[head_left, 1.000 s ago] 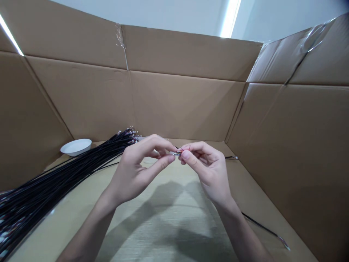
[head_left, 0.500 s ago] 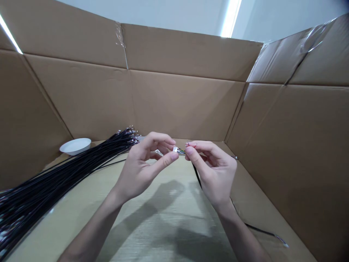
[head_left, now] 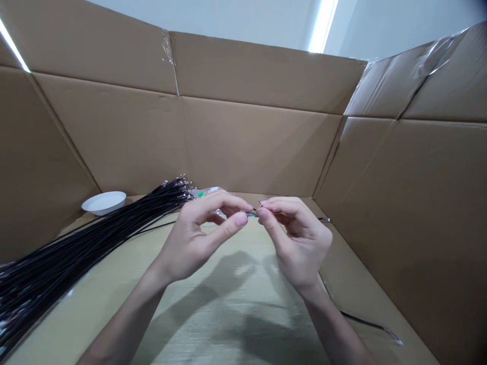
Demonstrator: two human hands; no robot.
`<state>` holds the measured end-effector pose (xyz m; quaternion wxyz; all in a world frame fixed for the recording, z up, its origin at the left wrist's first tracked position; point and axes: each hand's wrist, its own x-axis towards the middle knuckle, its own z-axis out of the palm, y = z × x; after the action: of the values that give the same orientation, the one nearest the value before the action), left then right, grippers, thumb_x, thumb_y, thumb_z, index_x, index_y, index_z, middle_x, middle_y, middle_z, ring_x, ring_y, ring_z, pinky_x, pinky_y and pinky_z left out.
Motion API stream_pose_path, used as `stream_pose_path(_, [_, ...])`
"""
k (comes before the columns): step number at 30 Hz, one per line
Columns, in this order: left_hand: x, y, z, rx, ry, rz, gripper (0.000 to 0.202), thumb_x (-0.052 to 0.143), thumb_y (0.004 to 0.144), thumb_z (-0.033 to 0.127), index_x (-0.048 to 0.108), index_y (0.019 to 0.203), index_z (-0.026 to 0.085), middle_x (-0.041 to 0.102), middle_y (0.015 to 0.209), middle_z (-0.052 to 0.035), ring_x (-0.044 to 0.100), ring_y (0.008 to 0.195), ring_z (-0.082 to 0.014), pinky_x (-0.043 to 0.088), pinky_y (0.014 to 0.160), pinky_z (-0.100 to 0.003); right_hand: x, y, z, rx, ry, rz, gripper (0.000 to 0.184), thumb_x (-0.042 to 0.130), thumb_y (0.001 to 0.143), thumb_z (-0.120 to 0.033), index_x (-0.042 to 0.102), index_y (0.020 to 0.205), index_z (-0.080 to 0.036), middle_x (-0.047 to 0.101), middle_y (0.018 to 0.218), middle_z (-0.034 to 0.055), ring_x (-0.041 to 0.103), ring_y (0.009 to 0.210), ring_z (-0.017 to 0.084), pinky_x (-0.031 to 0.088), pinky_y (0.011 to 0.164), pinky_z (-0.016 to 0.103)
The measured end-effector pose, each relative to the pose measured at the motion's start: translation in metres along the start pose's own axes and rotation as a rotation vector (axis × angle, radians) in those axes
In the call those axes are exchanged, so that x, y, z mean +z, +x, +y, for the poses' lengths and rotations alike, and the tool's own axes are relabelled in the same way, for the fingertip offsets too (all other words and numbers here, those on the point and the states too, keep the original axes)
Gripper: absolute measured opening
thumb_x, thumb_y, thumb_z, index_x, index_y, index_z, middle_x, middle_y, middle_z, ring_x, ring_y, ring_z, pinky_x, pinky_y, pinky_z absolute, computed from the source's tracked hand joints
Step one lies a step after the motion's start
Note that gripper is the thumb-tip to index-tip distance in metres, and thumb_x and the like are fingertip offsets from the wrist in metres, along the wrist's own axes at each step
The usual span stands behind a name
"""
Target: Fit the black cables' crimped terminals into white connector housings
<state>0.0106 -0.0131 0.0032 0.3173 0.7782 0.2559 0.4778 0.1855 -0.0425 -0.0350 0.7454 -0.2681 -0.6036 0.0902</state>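
Note:
In the middle of the view my left hand pinches the end of a cable between thumb and fingertips. The white connector there is now covered by those fingers. Thin coloured wires span the small gap to my right hand, which is closed on them with thumb and forefinger. A loose reddish wire end sticks up at the right fingertips. Past the right wrist, a black cable lies on the table surface, with a small white connector at its end.
A thick bundle of black cables with connector ends lies along the left. Behind it stands a white bowl. A clear plastic bag with a green spot sits beyond my left hand. Cardboard walls enclose the back and sides.
My left fingers have closed over the white connector, which showed between them before. The plastic bag behind that hand shows more now. Both hands stay at nearly the same place.

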Motion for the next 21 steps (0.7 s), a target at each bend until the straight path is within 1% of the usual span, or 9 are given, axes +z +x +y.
stream_pose_path(3, [-0.006,0.002,0.002,-0.127,-0.120,-0.062,0.016,0.073,0.094,0.041,0.080,0.089,0.028,0.072,0.084,0.0061,0.064,0.076,-0.0024,0.051,0.068,-0.008,-0.002,0.002,0.000,-0.092,-0.041,-0.115,0.017,0.072,0.092,-0.003,0.073,0.099,-0.018,0.073,0.098,0.0014,0.071,0.094,0.012,0.060,0.082,0.026])
stream_pose_path(6, [-0.012,0.005,0.002,-0.196,-0.180,-0.114,0.018,0.076,0.092,0.039,0.079,0.082,0.024,0.071,0.078,0.0052,0.063,0.071,-0.0025,0.051,0.066,-0.008,-0.002,0.004,-0.001,-0.126,-0.038,-0.186,0.017,0.070,0.093,-0.001,0.071,0.097,-0.017,0.073,0.096,0.0018,0.070,0.093,0.011,0.059,0.084,0.026])
stream_pose_path(9, [-0.018,0.008,0.003,-0.282,-0.256,-0.186,0.017,0.076,0.091,0.037,0.080,0.083,0.023,0.071,0.079,0.0038,0.065,0.071,-0.0039,0.055,0.066,-0.009,0.000,0.004,0.000,-0.155,-0.017,-0.198,0.019,0.070,0.091,0.001,0.072,0.098,-0.016,0.073,0.096,0.0025,0.070,0.094,0.012,0.059,0.084,0.026])
stream_pose_path(13, [-0.026,0.010,0.003,-0.429,-0.398,-0.348,0.019,0.075,0.092,0.037,0.078,0.084,0.020,0.068,0.075,0.0032,0.065,0.070,-0.0053,0.059,0.066,-0.011,0.001,0.004,-0.001,-0.210,-0.018,-0.200,0.021,0.075,0.087,0.002,0.073,0.098,-0.015,0.074,0.097,0.0037,0.071,0.092,0.011,0.060,0.082,0.023])
stream_pose_path(15, [-0.028,0.011,-0.001,-0.457,-0.461,-0.402,0.020,0.075,0.092,0.036,0.075,0.083,0.018,0.066,0.074,0.0034,0.064,0.068,-0.0054,0.060,0.064,-0.012,0.001,0.003,-0.001,-0.206,0.004,-0.201,0.022,0.076,0.086,0.002,0.074,0.098,-0.016,0.074,0.098,0.0037,0.072,0.092,0.011,0.061,0.081,0.023])
stream_pose_path(18, [-0.023,0.013,-0.010,-0.497,-0.571,-0.443,0.026,0.075,0.091,0.041,0.069,0.082,0.017,0.062,0.071,0.0031,0.061,0.064,-0.0065,0.060,0.058,-0.014,0.001,0.002,-0.002,-0.145,0.092,-0.216,0.024,0.077,0.086,0.002,0.075,0.100,-0.018,0.075,0.100,0.0031,0.073,0.092,0.012,0.062,0.081,0.025])
stream_pose_path(19, [-0.019,0.013,-0.014,-0.518,-0.613,-0.475,0.029,0.076,0.090,0.043,0.068,0.081,0.017,0.061,0.069,0.0029,0.059,0.062,-0.0067,0.059,0.056,-0.014,0.001,0.001,-0.002,-0.119,0.125,-0.220,0.025,0.076,0.086,0.001,0.075,0.100,-0.019,0.075,0.099,0.0029,0.073,0.091,0.013,0.063,0.080,0.027])
stream_pose_path(21, [-0.013,0.014,-0.021,-0.542,-0.689,-0.576,0.032,0.079,0.087,0.047,0.068,0.083,0.017,0.060,0.065,0.0030,0.056,0.057,-0.0063,0.055,0.053,-0.012,0.001,0.001,-0.002,-0.061,0.171,-0.222,0.024,0.076,0.086,0.000,0.076,0.099,-0.020,0.075,0.097,0.0024,0.074,0.089,0.014,0.064,0.079,0.028])
